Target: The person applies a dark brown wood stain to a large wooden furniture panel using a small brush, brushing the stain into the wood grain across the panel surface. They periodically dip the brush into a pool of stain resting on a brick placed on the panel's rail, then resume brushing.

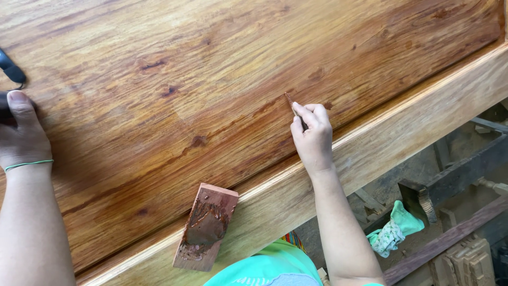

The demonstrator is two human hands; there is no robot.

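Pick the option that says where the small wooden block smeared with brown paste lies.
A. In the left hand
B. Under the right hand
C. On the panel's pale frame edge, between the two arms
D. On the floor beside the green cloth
C: the small wooden block rests on the pale frame edge, apart from both the left hand and the right hand.

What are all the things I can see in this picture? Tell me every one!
Wooden panel: one, glossy golden brown, fills most of the view.
Frame rail: one, pale wood, along the panel's lower edge.
Small wood block: one, reddish, smeared with brown paste, lying on the rail.
Thin tool: one, brown tipped, pressed to the panel.
Cloth: one, green and white, on the floor at the right.
Dark object: one, black, at the left edge.
Left hand: green wristband, resting on the panel.
Right hand: pinching the thin tool.
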